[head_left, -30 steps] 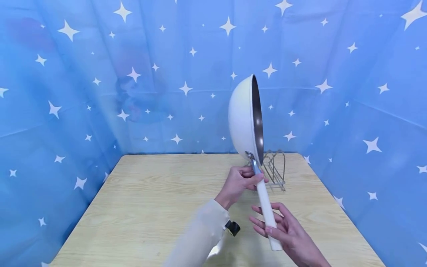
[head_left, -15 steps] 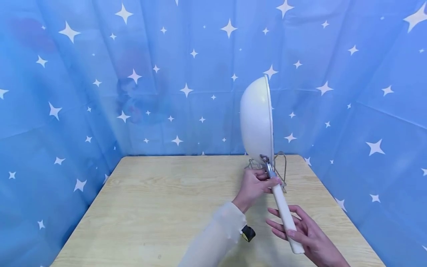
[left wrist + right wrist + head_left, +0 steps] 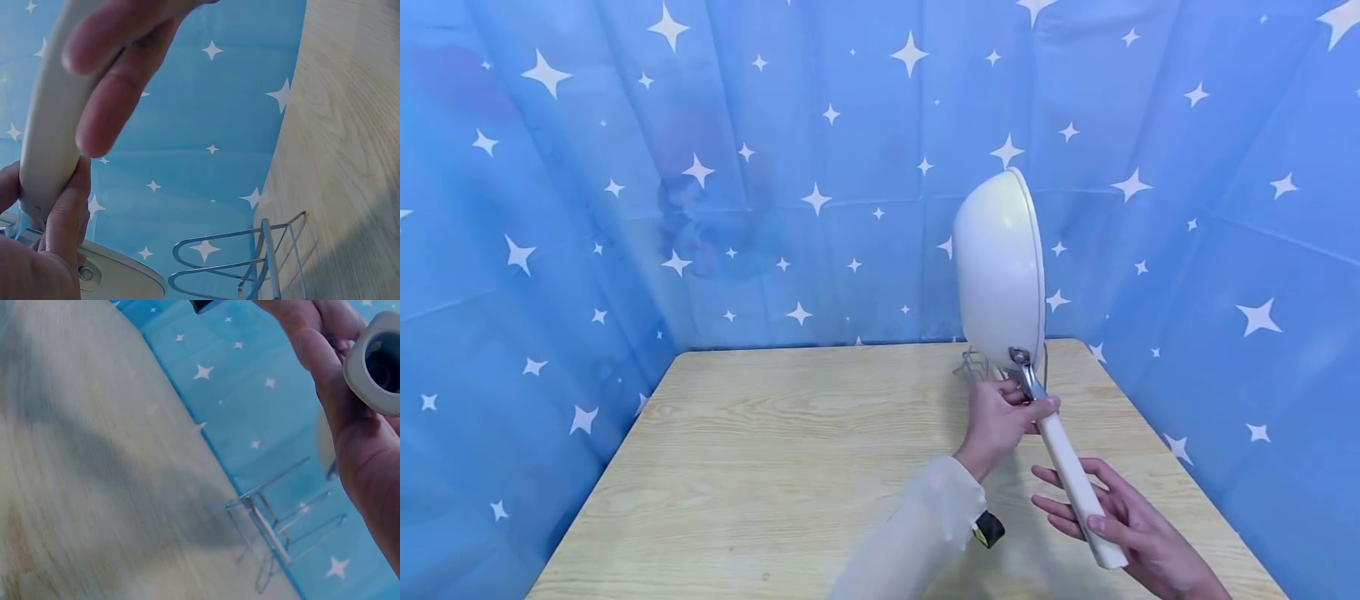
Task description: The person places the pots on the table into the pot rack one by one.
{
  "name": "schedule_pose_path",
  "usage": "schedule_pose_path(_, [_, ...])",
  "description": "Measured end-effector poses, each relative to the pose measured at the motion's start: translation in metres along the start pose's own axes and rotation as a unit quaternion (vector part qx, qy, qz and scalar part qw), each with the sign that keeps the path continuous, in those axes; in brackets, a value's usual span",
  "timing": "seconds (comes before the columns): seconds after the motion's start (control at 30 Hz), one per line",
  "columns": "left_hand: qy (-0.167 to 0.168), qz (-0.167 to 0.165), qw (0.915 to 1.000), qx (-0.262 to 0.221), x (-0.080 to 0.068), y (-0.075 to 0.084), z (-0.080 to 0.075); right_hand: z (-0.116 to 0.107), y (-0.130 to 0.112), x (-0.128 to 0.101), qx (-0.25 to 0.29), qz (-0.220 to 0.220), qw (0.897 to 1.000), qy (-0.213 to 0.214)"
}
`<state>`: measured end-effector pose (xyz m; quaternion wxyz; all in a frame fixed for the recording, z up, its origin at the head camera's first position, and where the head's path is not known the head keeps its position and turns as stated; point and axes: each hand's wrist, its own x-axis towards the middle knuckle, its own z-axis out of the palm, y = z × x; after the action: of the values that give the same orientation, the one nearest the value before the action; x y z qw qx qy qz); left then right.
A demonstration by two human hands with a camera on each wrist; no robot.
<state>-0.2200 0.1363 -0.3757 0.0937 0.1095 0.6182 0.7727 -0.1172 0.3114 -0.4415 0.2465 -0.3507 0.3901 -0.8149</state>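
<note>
- Head view, closest in: the right hand (image 3: 1131, 525) is cradling the tail end of the pan's handle (image 3: 1075, 479), palm up, fingers only loosely bent beneath it and the thumb lying along the top.
- The right wrist view is showing the hollow round end of that handle (image 3: 375, 362) sitting against the palm (image 3: 359, 434).
- A little further out, a pale sleeve (image 3: 917, 533) with a small black and yellow device (image 3: 988, 529) at the wrist is reaching in from below.
- The left hand (image 3: 1003, 421) is gripping the upper end of the handle, fingers wrapped right round it where the white part is meeting the metal neck (image 3: 1026, 379).
- In the left wrist view, fingers (image 3: 62, 231) are curling round the handle (image 3: 59, 119) from below, while the other hand's fingers (image 3: 119, 94) are crossing over it higher up.
- Beyond the hands, the white pan (image 3: 1000, 267) is standing almost on edge in the air, its pale underside facing left, its bowl turned away to the right.
- It is hanging above the far right part of the wooden table (image 3: 775, 467).
- A wire rack (image 3: 973, 367) is standing on the table just behind the pan, mostly hidden by it; the wrist views are showing its metal loops (image 3: 250, 256) (image 3: 275, 525) more clearly.
- At the back, a blue cloth with white stars (image 3: 700, 167) is closing in the table on three sides.
</note>
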Motion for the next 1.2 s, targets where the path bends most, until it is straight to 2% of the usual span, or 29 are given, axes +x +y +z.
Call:
schedule_pose_path(0.33, [0.013,-0.001,0.9996,0.024,0.002,-0.007,0.0,-0.008,0.007,-0.001,0.0,-0.004,1.0,0.0])
schedule_pose_path(0.47, [0.019,-0.007,0.9994,0.028,0.005,-0.008,0.006,-0.013,0.006,-0.004,-0.003,-0.02,1.0,-0.015])
schedule_pose_path(0.73, [0.03,-0.014,0.9994,0.013,0.006,-0.014,0.014,-0.021,0.001,-0.013,0.016,0.004,1.0,-0.014])
schedule_pose_path(0.97, [0.039,-0.003,0.9984,0.041,0.009,-0.015,0.022,-0.033,0.001,-0.017,0.026,-0.019,0.999,-0.036])
schedule_pose_path(1.2, [0.059,-0.016,0.9963,0.06,0.014,-0.015,0.032,-0.043,-0.001,-0.021,0.04,-0.014,0.998,-0.039])
